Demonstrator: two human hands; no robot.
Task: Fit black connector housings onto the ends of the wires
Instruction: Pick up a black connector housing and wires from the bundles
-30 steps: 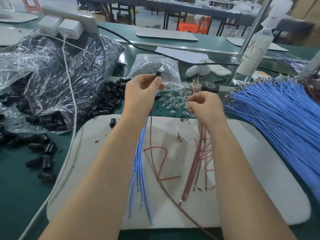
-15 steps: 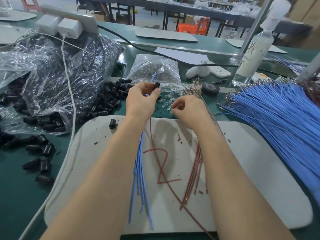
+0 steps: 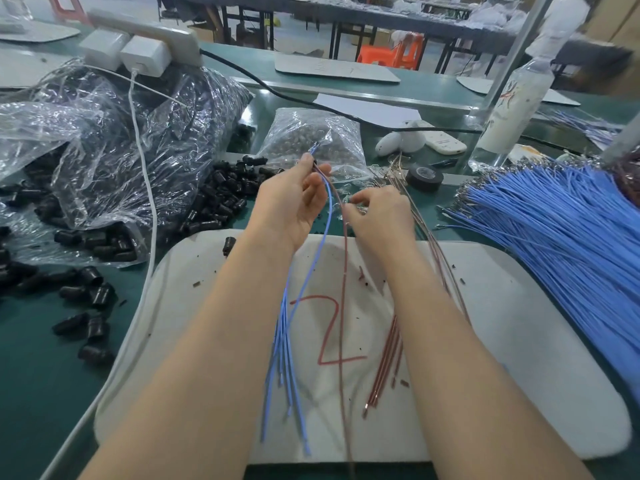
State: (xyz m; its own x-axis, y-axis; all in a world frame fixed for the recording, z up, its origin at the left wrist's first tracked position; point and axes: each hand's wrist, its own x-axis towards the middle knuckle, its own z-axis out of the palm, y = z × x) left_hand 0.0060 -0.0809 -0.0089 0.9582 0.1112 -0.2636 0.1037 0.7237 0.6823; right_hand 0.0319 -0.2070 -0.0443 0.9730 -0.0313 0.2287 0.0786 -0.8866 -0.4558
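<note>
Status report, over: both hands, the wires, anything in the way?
Left hand pinches black housing, blue wire running from it. Right hand grips brown wires. Spare housings piled left, out of the way.

Wire-harness assembly workshop, factory floor. Long green-topped benches (image 3: pixel 436 86) in rows, more behind. Bulk plastic bag (image 3: pixel 121 150) spilling black connector housings (image 3: pixel 221 199); thick sheaf of blue wires (image 3: pixel 554 237); white work mat (image 3: pixel 519 323) marked in red; orange stool (image 3: pixel 391 53) in the aisle.
</note>
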